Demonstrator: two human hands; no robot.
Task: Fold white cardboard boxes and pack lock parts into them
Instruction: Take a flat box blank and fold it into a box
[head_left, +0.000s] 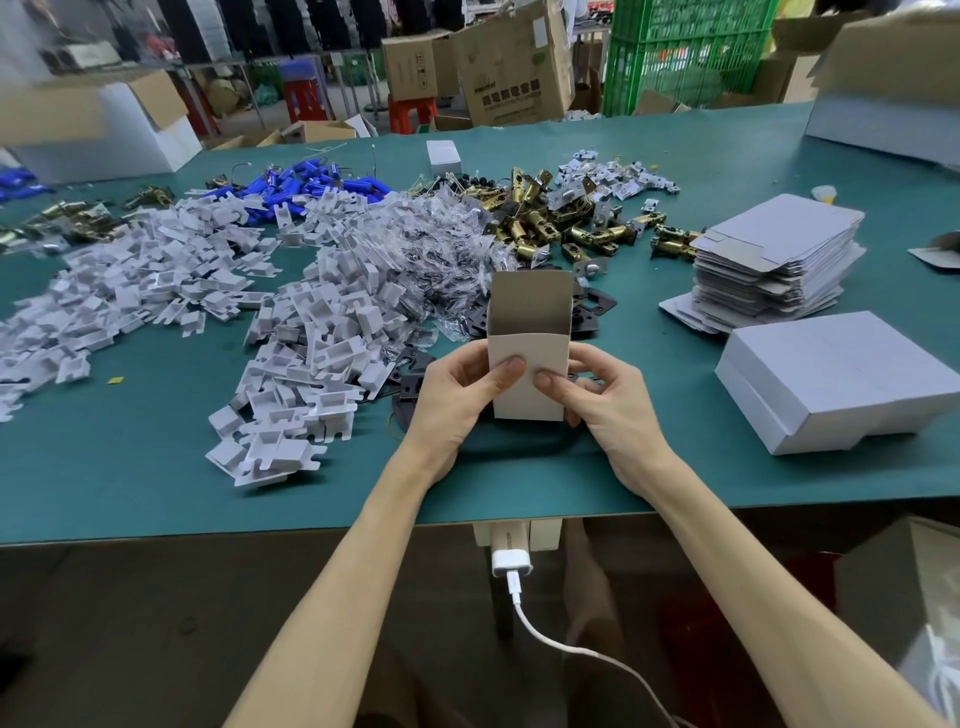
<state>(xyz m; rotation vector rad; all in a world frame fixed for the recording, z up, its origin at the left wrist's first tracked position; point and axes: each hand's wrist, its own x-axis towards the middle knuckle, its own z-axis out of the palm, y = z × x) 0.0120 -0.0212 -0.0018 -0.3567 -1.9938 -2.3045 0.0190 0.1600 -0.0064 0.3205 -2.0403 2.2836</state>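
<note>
A small white cardboard box (527, 332) stands upright on the green table (156, 467), its top open and the lid flap raised at the back. My left hand (457, 395) grips its left side with the thumb on the front face. My right hand (597, 395) holds the right side, thumb also pressed on the front. Behind the box lie black plates (592, 306), brass latch parts (545, 218), bagged screws (441, 244) and white plastic inserts (322, 332).
A stack of flat box blanks (774, 260) sits at the right, with a larger white carton (841, 379) in front of it. Blue parts (291, 192) lie at the back. A charger and cable (514, 571) hang below the table edge.
</note>
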